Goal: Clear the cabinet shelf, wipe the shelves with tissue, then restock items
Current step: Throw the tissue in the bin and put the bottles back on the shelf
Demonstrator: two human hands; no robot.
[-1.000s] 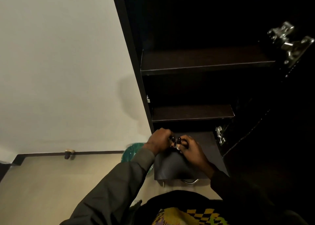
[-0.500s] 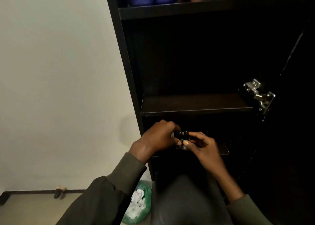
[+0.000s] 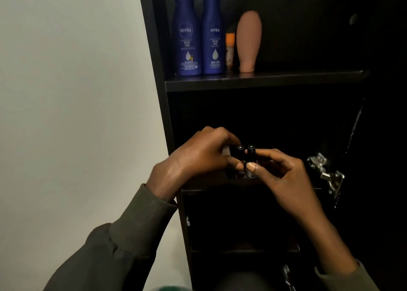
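Note:
Both hands are raised in front of the dark cabinet, just above a middle shelf [image 3: 286, 189]. My left hand [image 3: 198, 156] grips a small dark bottle with a black cap [image 3: 239, 152]. My right hand [image 3: 284, 176] pinches a second small dark bottle [image 3: 251, 156] between thumb and fingers. The two little bottles touch side by side. On the upper shelf [image 3: 264, 80] stand two blue Nivea lotion bottles [image 3: 187, 33] [image 3: 212, 37], a small orange-capped bottle [image 3: 229, 48] and a tan tube [image 3: 248, 41] standing on its cap.
The cabinet's left side panel [image 3: 158, 92] stands against a pale wall [image 3: 77, 92]. A metal door hinge [image 3: 326, 174] sticks out at the right, beside my right hand. A lower shelf [image 3: 242, 250] lies below. A green object [image 3: 169, 288] peeks in at the bottom edge.
Both hands have risen together with the two small bottles from near the floor to the middle shelf. My view has tilted up, bringing the stocked upper shelf into sight.

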